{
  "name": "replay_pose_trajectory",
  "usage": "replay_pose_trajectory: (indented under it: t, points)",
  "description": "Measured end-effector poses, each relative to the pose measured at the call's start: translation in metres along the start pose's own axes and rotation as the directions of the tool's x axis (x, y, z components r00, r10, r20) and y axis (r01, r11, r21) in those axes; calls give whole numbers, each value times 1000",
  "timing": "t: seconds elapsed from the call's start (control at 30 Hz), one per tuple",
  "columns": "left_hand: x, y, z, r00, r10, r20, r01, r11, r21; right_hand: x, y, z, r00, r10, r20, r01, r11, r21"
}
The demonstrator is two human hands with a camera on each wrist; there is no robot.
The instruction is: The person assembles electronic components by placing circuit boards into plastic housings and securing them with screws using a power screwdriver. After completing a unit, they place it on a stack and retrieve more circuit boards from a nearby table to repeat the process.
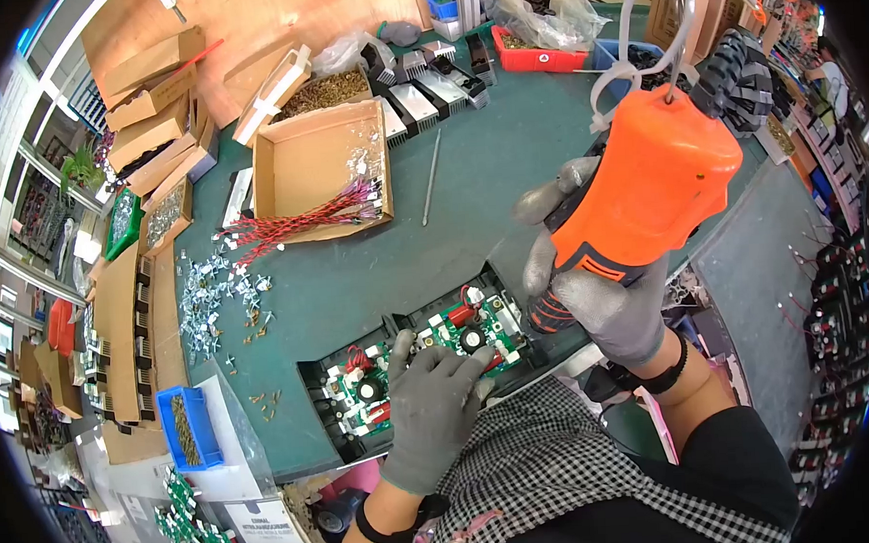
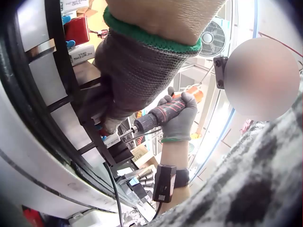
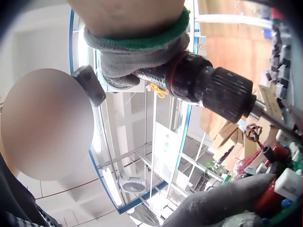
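My gloved right hand (image 1: 613,306) grips an orange-and-black power screwdriver (image 1: 651,177), upright at the right of the work. In the right wrist view its ribbed black chuck (image 3: 229,94) and metal bit (image 3: 279,125) point down toward the components. My gloved left hand (image 1: 432,409) rests over two green circuit boards, its fingers extended onto them. The left board (image 1: 355,399) and right board (image 1: 501,317) sit in black housings (image 1: 315,391) at the table's front edge. They carry red parts, white blocks and round black coils. The left palm hides part of the boards.
Loose metal clips (image 1: 210,303) and brass screws (image 1: 270,406) lie left on the green table (image 1: 356,276). Behind are a cardboard box (image 1: 292,171) with red-black wires (image 1: 304,219), a thin rod (image 1: 432,178) and heatsinks (image 1: 416,105). A blue bin (image 1: 210,431) stands front left.
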State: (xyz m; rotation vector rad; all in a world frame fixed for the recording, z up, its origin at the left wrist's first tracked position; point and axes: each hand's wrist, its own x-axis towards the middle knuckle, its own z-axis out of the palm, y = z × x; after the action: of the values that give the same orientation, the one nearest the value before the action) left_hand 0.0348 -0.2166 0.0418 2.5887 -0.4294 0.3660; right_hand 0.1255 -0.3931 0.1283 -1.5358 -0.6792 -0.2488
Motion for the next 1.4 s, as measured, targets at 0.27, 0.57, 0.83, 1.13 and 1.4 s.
replay_pose_trajectory:
  t: [0.27, 0.57, 0.83, 1.13, 1.4]
  points:
    - [1, -2, -1, 1000, -28, -10, 27, 997, -67, 7, -6, 7, 994, 106, -12, -104, 989, 105]
    - [0, -5, 0, 1000, -9, -21, 8, 997, -74, -2, 11, 14, 997, 36, 72, -34, 999, -25]
    - [0, -4, 1, 999, -13, -36, 10, 997, -75, 6, 3, 9, 999, 29, 19, -33, 973, 229]
    - [7, 13, -10, 991, -78, -107, 68, 993, -101, 12, -22, 11, 990, 87, -108, -49, 947, 317]
    - [8, 12, -7, 986, -70, -152, 66, 997, -26, 8, -22, 4, 997, -38, -61, 62, 882, 467]
